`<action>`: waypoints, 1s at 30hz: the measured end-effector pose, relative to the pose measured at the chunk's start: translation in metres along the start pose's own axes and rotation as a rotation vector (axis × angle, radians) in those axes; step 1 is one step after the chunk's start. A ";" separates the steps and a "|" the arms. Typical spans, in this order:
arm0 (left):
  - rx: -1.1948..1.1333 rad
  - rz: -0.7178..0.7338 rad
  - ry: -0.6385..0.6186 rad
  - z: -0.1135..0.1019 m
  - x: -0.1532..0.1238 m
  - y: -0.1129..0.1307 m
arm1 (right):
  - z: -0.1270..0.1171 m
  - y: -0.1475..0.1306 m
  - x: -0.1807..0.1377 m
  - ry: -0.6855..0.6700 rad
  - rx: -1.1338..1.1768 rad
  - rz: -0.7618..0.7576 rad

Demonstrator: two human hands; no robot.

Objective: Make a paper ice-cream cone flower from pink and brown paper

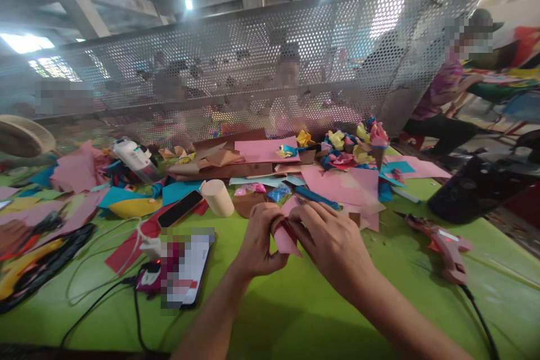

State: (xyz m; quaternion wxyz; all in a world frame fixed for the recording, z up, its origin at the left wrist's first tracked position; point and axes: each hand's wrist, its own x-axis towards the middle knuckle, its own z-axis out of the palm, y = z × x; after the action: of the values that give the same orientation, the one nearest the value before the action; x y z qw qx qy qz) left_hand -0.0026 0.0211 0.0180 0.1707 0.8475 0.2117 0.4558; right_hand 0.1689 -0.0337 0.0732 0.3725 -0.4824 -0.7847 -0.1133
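Between my two hands is a curled piece of pink paper, with a bit of brown along its upper edge. My left hand wraps round its left side, thumb below. On the right, the fingers of my right hand pinch its upper rim. Fingers partly hide the paper. Just beyond the hands lie a blue tool with a long handle, a small blue plastic packet and a pink packet. A roll of cream tape or paper stands to the left of my left hand.
A pink glue gun rests at right near a dark cylinder. Left are a phone, a black phone, a power strip with cables and scissors. Crumpled paper cones lie before a perforated metal screen. A person sits at right.
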 end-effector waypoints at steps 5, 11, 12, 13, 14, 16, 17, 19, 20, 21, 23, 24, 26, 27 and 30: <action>-0.003 -0.005 0.002 0.000 0.000 0.001 | 0.001 0.003 0.001 0.038 0.083 0.039; 0.035 0.004 -0.025 0.000 0.002 0.004 | 0.000 0.004 0.002 0.011 0.068 -0.032; 0.042 0.006 -0.031 0.000 0.002 0.004 | 0.000 0.004 0.002 0.001 0.060 -0.049; 0.047 0.006 -0.037 0.000 0.002 0.004 | 0.000 0.005 0.001 -0.008 0.049 -0.061; 0.053 0.004 -0.045 0.000 0.002 0.004 | 0.000 0.005 0.001 -0.014 0.035 -0.071; 0.065 0.000 -0.060 0.001 0.003 0.004 | 0.000 0.006 0.001 -0.026 0.005 -0.093; 0.069 -0.002 -0.067 0.001 0.003 0.004 | 0.000 0.007 0.001 -0.030 -0.010 -0.107; 0.073 -0.003 -0.077 0.001 0.003 0.004 | -0.002 0.007 0.001 -0.038 -0.038 -0.143; 0.073 -0.002 -0.081 0.001 0.003 0.005 | -0.002 0.008 0.002 -0.043 -0.053 -0.160; 0.072 0.000 -0.085 0.001 0.003 0.005 | -0.003 0.008 0.002 -0.050 -0.069 -0.175; 0.057 0.001 -0.084 0.002 0.004 0.006 | -0.004 0.009 0.003 -0.068 -0.091 -0.197; 0.035 -0.009 -0.080 0.002 0.003 0.007 | -0.004 0.010 0.003 -0.078 -0.086 -0.195; -0.053 -0.060 -0.057 0.003 0.003 0.007 | -0.004 0.013 0.004 -0.085 -0.029 -0.164; -0.118 -0.102 -0.045 0.004 0.003 0.007 | -0.004 0.014 0.004 -0.083 0.024 -0.131; -0.316 -0.261 -0.006 0.005 0.001 0.007 | -0.004 0.019 0.005 -0.064 0.207 -0.010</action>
State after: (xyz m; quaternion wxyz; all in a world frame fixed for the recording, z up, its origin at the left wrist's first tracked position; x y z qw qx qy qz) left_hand 0.0039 0.0155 0.0196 0.3596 0.7769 0.2452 0.4549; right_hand 0.1855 -0.0228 0.0763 0.3945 -0.4408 -0.8060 -0.0180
